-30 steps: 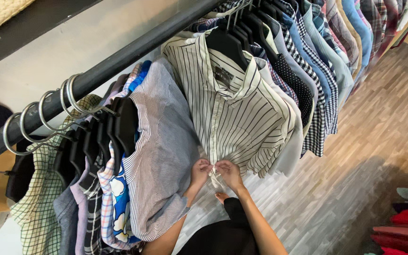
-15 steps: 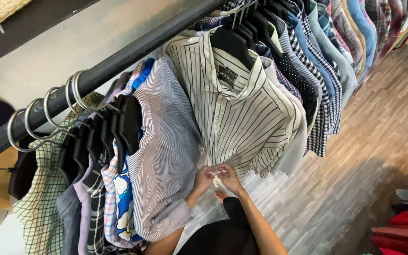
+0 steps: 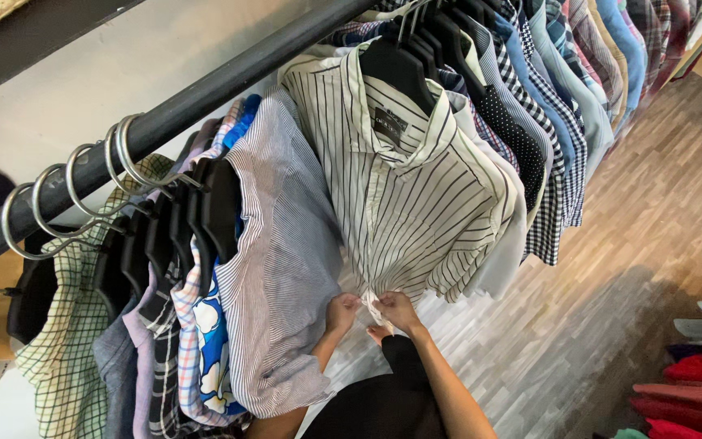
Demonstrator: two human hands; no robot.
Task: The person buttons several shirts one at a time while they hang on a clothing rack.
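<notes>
Wood-plank flooring (image 3: 611, 268) runs beneath a dark clothes rail (image 3: 205, 102) packed with shirts on black hangers. At centre hangs a white shirt with dark stripes (image 3: 408, 195), facing the camera between a grey pinstriped shirt (image 3: 282, 276) and a row of checked shirts. Both hands meet at its lower front edge — left hand (image 3: 341, 311) and right hand (image 3: 398, 309), fingers pinched closed on the fabric, nearly touching each other.
</notes>
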